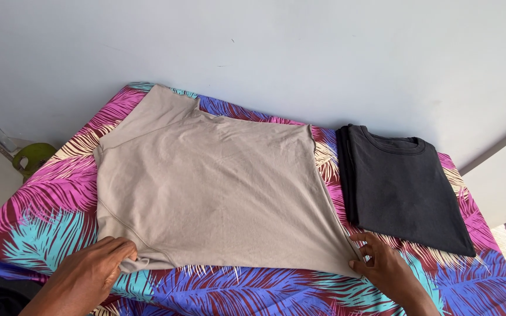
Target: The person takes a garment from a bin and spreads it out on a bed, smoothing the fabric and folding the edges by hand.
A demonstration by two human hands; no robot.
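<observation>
A table is covered by a bright palm-leaf cloth [48, 216] in pink, turquoise and blue, set against a pale wall [323, 52]. Most of the cloth is taken up by a beige T-shirt [206, 187], spread flat with its neckline toward the wall and its hem toward the person. Just beside it, on the right, a black T-shirt [405, 187] is seen already folded into a neat rectangle, the two garments close but apparently not overlapping. The near left corner of the beige shirt is pinched by the left hand [92, 272], whose fingers are closed on a small bunched fold of fabric. The near right corner is held by the right hand [385, 266], with the fingertips closed on the stretched edge. The hem appears to be drawn taut between both hands. For this straightening to be done well, an even pull should be kept on both corners, so that the faint creases across the chest are smoothed out and the side seams are laid parallel, with the fabric kept clear of the folded black shirt.
</observation>
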